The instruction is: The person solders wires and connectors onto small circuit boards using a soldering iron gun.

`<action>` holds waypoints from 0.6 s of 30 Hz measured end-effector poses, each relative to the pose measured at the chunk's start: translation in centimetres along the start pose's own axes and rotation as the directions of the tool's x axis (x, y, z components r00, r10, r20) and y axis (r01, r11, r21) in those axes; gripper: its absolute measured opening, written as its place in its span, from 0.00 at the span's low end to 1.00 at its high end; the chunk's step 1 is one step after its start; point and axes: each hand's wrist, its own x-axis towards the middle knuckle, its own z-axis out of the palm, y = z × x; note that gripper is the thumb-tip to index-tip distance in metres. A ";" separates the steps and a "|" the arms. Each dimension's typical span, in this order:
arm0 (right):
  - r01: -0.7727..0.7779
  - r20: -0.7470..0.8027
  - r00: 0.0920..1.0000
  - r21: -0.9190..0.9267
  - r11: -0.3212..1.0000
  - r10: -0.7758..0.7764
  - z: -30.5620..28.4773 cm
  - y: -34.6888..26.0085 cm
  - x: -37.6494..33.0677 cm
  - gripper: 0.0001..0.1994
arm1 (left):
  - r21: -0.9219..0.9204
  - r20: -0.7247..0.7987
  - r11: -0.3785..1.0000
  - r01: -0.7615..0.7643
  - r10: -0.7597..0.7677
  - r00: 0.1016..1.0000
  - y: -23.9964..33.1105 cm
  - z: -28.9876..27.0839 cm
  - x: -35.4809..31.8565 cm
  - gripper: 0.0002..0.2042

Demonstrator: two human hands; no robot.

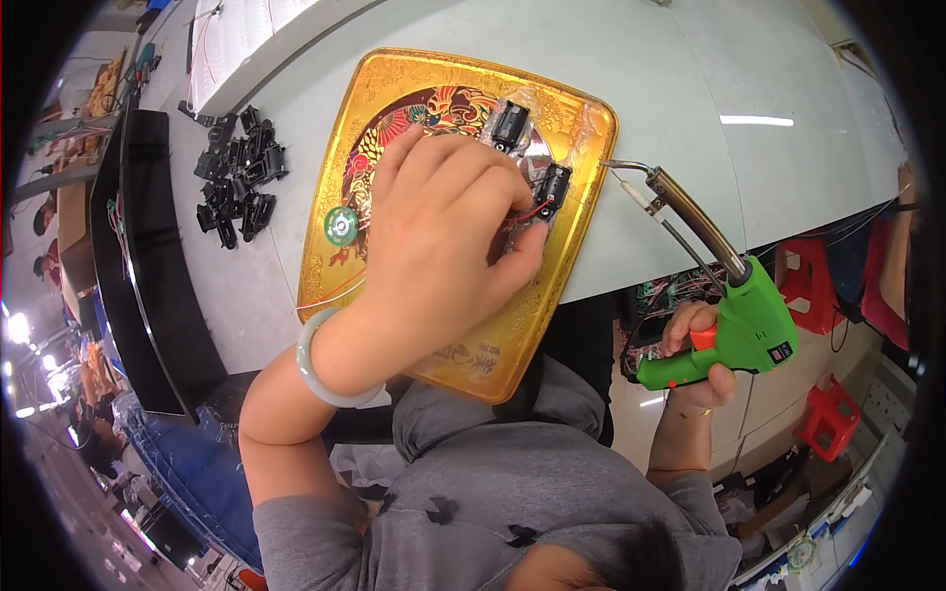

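My left hand [443, 212] is closed over a gold, patterned metal tray [330, 187]. Its thumb and forefinger come together around a thin red wire [532, 212], which runs to a small black plastic housing [554, 185] near the tray's right edge. A second black housing [509, 125] lies just beyond it. Left of my knuckles sits a round green disc-shaped part [341, 226]; thin wires pass beneath my wrist. My right hand [702, 360] grips a green soldering gun [754, 325], its fingers by the red trigger. The gun's bent tip [616, 164] is beside the tray's right rim, apart from the housings.
A pile of black plastic housings [236, 167] lies on the grey table [690, 128] to the left. Farther left stands a long black panel [148, 266]. A white box [266, 44] with wires is at the back. Red stools [830, 419] stand on the floor at right.
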 end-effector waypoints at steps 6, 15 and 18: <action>0.004 0.031 0.999 0.172 0.985 -0.010 0.9 0.0 1.4 0.27 | 0.092 -0.119 0.981 0.171 -0.160 0.980 -2.5 -3.9 -0.1 0.07; -0.075 0.155 0.988 0.362 0.929 0.019 6.1 0.1 8.5 0.30 | 0.056 0.115 0.960 0.274 -0.279 0.953 -2.4 -2.8 -1.0 0.11; -0.105 0.174 0.984 0.417 0.903 0.035 7.0 0.2 9.7 0.30 | 0.004 0.105 0.958 0.288 -0.287 0.952 -2.4 -2.6 -0.7 0.10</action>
